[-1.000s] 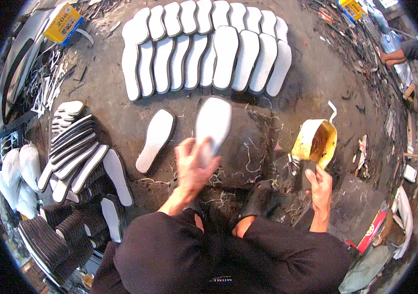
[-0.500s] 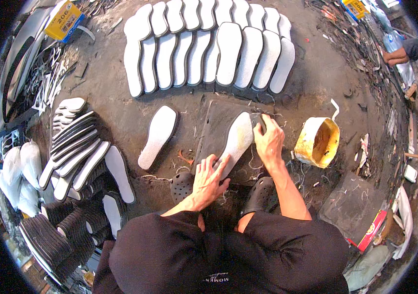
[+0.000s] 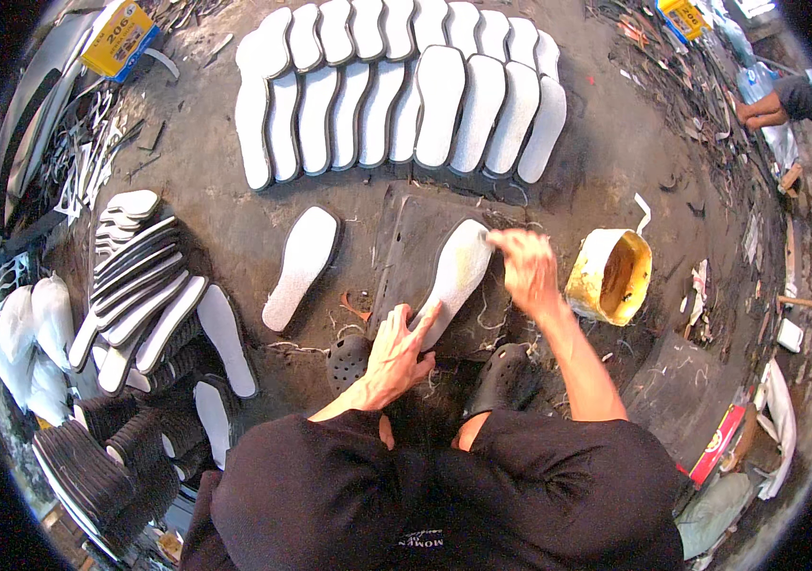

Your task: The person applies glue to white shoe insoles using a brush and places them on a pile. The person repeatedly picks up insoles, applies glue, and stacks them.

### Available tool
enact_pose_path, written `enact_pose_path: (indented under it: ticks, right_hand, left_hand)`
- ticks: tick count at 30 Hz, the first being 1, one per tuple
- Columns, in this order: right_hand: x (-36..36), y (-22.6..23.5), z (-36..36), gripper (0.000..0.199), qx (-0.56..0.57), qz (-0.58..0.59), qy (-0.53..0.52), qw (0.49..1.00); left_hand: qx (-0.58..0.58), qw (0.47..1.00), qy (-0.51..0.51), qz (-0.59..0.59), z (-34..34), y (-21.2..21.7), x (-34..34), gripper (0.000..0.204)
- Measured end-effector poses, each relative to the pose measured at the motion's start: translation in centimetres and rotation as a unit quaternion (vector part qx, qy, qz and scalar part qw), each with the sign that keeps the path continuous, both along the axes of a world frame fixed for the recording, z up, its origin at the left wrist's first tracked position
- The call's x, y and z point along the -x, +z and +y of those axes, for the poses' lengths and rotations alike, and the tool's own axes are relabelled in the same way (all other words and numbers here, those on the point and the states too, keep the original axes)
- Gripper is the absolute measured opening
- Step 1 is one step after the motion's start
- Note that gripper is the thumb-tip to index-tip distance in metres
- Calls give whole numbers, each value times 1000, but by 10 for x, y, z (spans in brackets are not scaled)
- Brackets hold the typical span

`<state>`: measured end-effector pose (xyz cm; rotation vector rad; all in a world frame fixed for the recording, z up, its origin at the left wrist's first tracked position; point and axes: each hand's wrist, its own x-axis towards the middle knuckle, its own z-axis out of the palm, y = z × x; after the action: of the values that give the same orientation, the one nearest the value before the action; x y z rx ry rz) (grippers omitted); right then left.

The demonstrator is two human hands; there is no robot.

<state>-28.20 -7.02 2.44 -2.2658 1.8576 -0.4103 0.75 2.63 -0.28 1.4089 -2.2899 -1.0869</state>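
Note:
A white-topped shoe sole (image 3: 463,266) with a dark edge lies aslant on a dark flat board (image 3: 410,238) in front of me. A yellowish smear shows on its upper part. My left hand (image 3: 392,357) grips the narrow lower end, the index finger lying on the white face. At the upper right edge of the sole, my right hand (image 3: 529,271) has its fingers closed in a pinch; what they hold is hidden. Left of the board lies another white sole (image 3: 302,266). A yellow-stained tub (image 3: 585,276) stands right of my right hand.
Two overlapping rows of white soles (image 3: 439,105) lie beyond the board. At left are a fanned pile of soles (image 3: 139,276) and dark stacked soles (image 3: 87,471). Scraps (image 3: 92,176) litter the sides. Another person's hand (image 3: 761,114) shows far right.
My right hand has turned and its fingertips have come in over the sole's upper edge. The dark piece seen in them earlier no longer shows clearly. My left hand keeps its hold.

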Motion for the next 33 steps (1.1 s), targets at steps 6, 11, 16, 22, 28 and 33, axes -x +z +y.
enact_pose_path:
  ticks: [6,11,16,22,28,33]
  right_hand:
    - [-7,4,25,45,-8,-116,15,993]
    - [17,-17,-31,34,-8,-118,-54,991]
    - [-35,-33,91,37,0,-128,5,992]
    - [-62,8,95,35,-73,-232,-33,969]
    - [-20,-10,-68,32,-19,-147,-149,978]
    - [-43,-12,-82,33,-85,67,280,954]
  left_hand:
    - [-15,999,12,28,-14,-6,15,102]
    - [29,999,-9,-14,-33,-5,26,99]
    - [35,999,-22,35,-37,-7,-1,88]
    - [29,999,-36,17,-31,-11,-6,90]
    - [58,998,21,15,-13,-15,11,92]
    - [54,998,37,4,-9,-18,12,92]
